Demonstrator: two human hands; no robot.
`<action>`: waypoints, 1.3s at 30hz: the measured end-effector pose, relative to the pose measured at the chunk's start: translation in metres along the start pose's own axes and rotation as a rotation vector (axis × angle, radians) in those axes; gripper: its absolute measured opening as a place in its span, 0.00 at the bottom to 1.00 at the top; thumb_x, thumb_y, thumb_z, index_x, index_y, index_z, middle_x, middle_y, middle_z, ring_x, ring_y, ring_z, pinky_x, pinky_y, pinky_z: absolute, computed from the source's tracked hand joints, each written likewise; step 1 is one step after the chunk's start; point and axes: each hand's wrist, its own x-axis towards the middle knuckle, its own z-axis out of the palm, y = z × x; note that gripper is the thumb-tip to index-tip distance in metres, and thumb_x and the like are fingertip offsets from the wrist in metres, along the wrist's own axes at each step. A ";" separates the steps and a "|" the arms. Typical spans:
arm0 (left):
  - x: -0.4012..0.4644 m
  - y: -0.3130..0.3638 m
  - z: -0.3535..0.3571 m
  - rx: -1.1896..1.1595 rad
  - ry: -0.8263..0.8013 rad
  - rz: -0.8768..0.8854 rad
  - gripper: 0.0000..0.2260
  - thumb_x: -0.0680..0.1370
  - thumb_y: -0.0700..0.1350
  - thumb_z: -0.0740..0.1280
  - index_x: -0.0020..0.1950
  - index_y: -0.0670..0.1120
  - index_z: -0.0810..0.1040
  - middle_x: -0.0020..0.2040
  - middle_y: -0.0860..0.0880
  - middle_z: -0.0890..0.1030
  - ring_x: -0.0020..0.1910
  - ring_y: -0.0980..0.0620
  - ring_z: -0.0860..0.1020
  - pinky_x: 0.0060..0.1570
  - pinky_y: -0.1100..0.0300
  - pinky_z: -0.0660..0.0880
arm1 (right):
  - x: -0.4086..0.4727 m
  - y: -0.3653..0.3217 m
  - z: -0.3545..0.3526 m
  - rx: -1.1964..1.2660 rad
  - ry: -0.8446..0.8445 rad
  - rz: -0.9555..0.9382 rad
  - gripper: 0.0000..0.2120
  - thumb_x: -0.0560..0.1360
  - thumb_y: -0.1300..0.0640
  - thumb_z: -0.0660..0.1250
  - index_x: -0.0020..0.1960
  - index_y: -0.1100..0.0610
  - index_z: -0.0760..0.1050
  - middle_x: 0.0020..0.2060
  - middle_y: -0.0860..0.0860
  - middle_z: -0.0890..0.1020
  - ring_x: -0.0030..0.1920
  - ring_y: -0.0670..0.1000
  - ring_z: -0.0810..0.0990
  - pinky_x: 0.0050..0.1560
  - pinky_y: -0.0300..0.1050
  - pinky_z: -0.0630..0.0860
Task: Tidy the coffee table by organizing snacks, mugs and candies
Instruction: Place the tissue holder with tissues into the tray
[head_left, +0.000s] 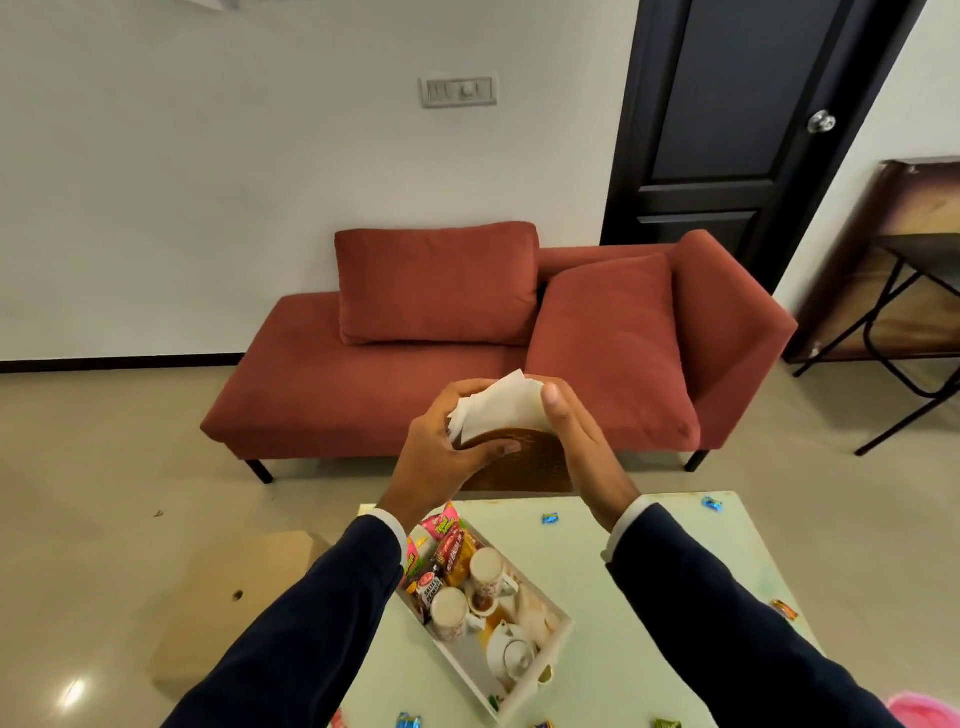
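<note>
Roughly midway, by the look of it. Already gathered in the white rectangular tray (558, 631) on the pale green coffee table (649, 571): two patterned ceramic mugs (488, 571), one small white teapot (511, 652), and several bright snack packets (441, 551), perhaps four or five, too overlapped to count surely. Still loose on the tabletop: about six small foil-wrapped candies (550, 518), scattered along the far and near edges. Held up above the table's far edge: one brown woven holder (524, 462) with a wad of white paper napkins (498, 405). Left hand (447, 452) clasped around holder and napkins; right hand (576, 441) pressed flat against the holder's other side, thumb on the napkins. Left to do, probably: setting the holder down, collecting candies.
</note>
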 end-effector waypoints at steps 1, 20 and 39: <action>0.000 -0.001 0.002 -0.015 0.014 -0.011 0.27 0.68 0.62 0.78 0.64 0.70 0.72 0.59 0.67 0.78 0.61 0.60 0.79 0.46 0.63 0.82 | 0.000 0.003 -0.006 0.022 -0.047 -0.011 0.24 0.74 0.29 0.61 0.66 0.38 0.72 0.58 0.43 0.81 0.59 0.47 0.82 0.51 0.42 0.82; -0.136 -0.260 0.098 0.183 -0.139 -0.726 0.28 0.73 0.40 0.78 0.71 0.47 0.73 0.55 0.57 0.77 0.56 0.53 0.75 0.43 0.77 0.70 | 0.025 0.310 -0.031 -0.660 -0.552 0.452 0.30 0.69 0.69 0.75 0.68 0.58 0.71 0.64 0.57 0.77 0.64 0.59 0.75 0.60 0.46 0.71; -0.240 -0.475 0.153 0.339 -0.034 -0.862 0.17 0.75 0.43 0.74 0.63 0.45 0.75 0.52 0.55 0.75 0.49 0.56 0.73 0.38 0.75 0.66 | 0.015 0.569 0.008 -0.812 -0.674 0.256 0.25 0.66 0.73 0.68 0.62 0.61 0.75 0.60 0.56 0.77 0.61 0.59 0.75 0.59 0.50 0.71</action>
